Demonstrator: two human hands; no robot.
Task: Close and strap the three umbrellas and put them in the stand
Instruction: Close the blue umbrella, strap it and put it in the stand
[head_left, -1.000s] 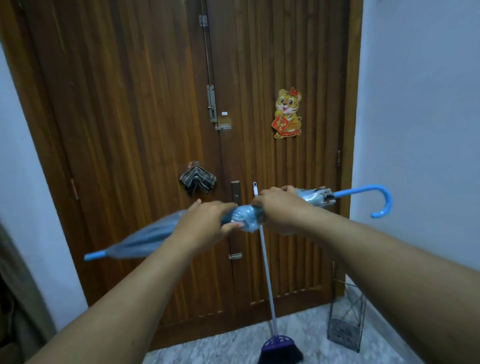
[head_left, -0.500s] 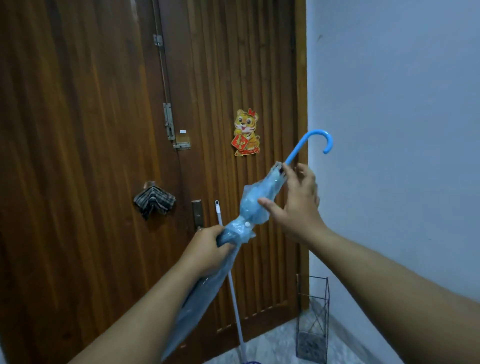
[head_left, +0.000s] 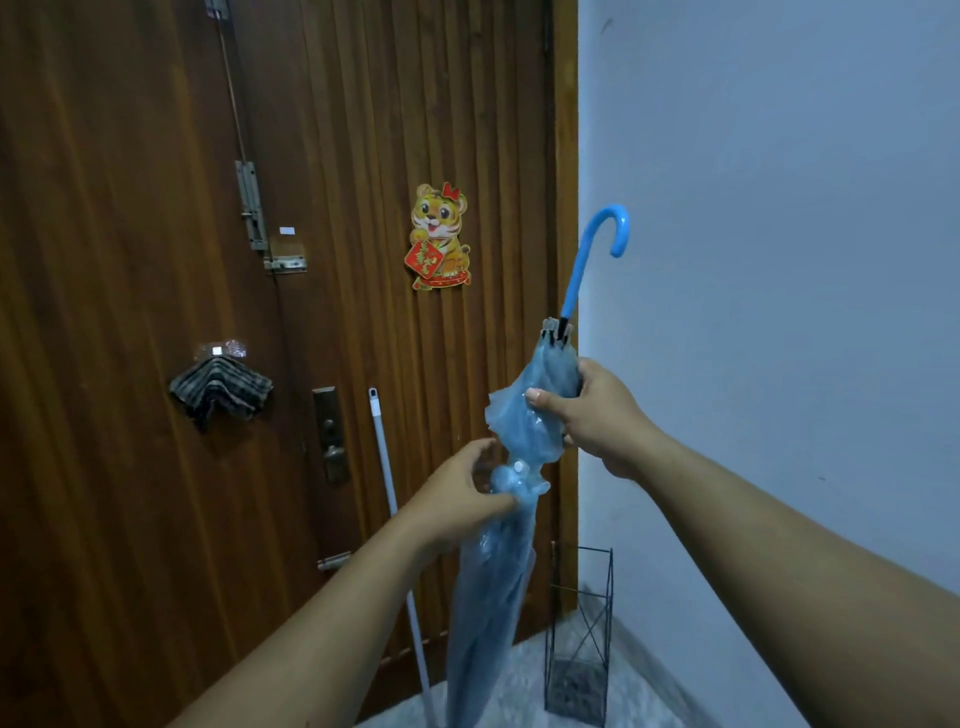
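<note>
A folded clear-blue umbrella (head_left: 498, 582) with a blue crook handle (head_left: 597, 244) stands nearly upright in front of me, handle up, tip out of frame below. Its strap with a white snap (head_left: 519, 467) is wrapped around the middle. My right hand (head_left: 597, 415) grips the upper canopy just below the rib ends. My left hand (head_left: 457, 499) pinches the canopy at the strap. A black wire umbrella stand (head_left: 582, 629) sits on the floor in the corner, just right of the umbrella's lower part. No other umbrella is visible.
A brown wooden door (head_left: 156, 364) fills the left, with a tiger sticker (head_left: 439, 236), a hanging striped cloth (head_left: 221, 389) and a lock plate (head_left: 330, 434). A white broom handle (head_left: 387, 493) leans on the door. A pale wall (head_left: 779, 260) is on the right.
The umbrella swung from horizontal to nearly upright, handle up. My right hand moved down onto the upper canopy; my left hand stays at the strap. My view turned toward the corner with the stand.
</note>
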